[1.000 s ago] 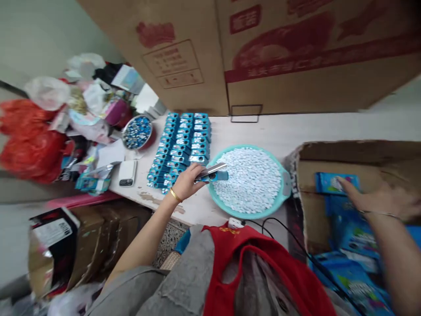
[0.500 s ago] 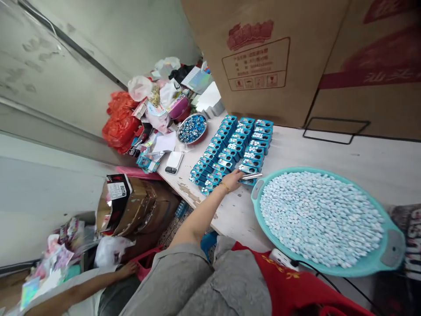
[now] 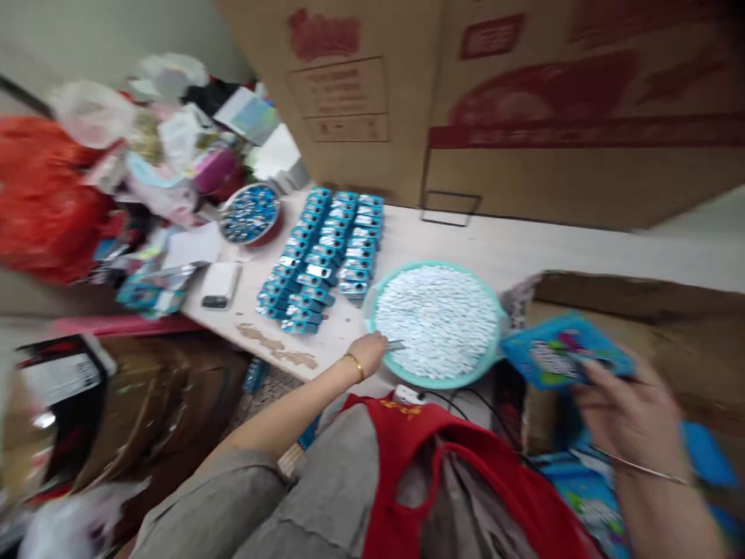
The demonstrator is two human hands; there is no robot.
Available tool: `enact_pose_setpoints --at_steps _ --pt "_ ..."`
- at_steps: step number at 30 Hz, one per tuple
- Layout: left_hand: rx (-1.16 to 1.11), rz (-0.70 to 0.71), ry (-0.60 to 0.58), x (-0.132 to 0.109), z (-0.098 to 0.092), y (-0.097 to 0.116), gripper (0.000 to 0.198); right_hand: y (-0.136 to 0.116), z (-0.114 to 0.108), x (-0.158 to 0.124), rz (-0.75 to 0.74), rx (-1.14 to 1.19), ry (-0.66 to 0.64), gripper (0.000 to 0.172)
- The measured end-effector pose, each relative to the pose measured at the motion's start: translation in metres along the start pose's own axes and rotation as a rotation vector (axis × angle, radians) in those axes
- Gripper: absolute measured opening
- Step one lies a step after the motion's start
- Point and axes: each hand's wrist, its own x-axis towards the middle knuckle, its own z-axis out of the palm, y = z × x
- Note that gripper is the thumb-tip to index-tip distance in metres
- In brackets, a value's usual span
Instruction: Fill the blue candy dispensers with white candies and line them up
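Note:
My left hand (image 3: 370, 354) is closed round a small metal scoop (image 3: 394, 345), whose tip is over the near left edge of the round turquoise basin (image 3: 377, 289). White and pale blue tablets (image 3: 436, 318) fill the basin. On the right, my right hand (image 3: 632, 404), blurred by motion, grips a blue printed pouch (image 3: 562, 351) above an open cardboard box (image 3: 634, 303). More blue pouches (image 3: 590, 501) lie below that hand. Rows of small blue boxes (image 3: 334, 241) stand on the white table (image 3: 407, 241), left of the basin.
A bowl of blue wrapped pieces (image 3: 251, 213) and a white scale (image 3: 221, 285) are on the table's left part. Bags and papers crowd the back left, beside a red bag (image 3: 46, 202). Large cartons (image 3: 372, 167) stand behind; a cable runs near the basin.
The view has turned right. My left hand has moved with the scoop from the blue boxes to the basin. My right hand has come into view, holding a blue pouch.

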Motion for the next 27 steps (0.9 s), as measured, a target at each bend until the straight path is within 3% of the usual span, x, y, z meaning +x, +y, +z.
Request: enact_pose_setpoints --at_steps 2,6,9,12,16,20,23,27 --pt "-0.029 -0.009 0.050 0.028 0.014 0.020 0.023 -0.004 -0.004 -0.015 0.066 -0.007 0.004 0.038" --pt "-0.085 0.046 0.107 0.074 0.030 0.055 0.022 0.007 0.018 -0.033 0.107 -0.023 -0.085 0.046" --pt "-0.128 0.060 0.143 0.087 0.032 0.061 0.025 0.021 0.032 -0.042 0.069 -0.009 -0.052 0.042" --pt "-0.167 0.113 0.154 0.087 0.025 0.051 0.025 0.031 0.039 -0.043 -0.016 -0.084 -0.036 0.042" --pt "-0.238 0.261 0.178 0.075 -0.004 0.028 0.024 0.033 0.042 -0.033 -0.167 -0.321 -0.042 0.042" --pt "-0.301 0.458 0.212 0.056 -0.051 0.018 0.021 0.029 0.045 -0.018 -0.366 -0.609 -0.040 0.037" --pt "-0.238 0.563 0.204 0.042 -0.090 0.026 0.021 0.031 0.052 -0.008 -0.497 -0.708 -0.074 0.035" --pt "0.025 0.616 0.103 0.029 -0.132 0.054 0.021 0.035 0.066 -0.003 -0.634 -0.741 -0.146 0.033"
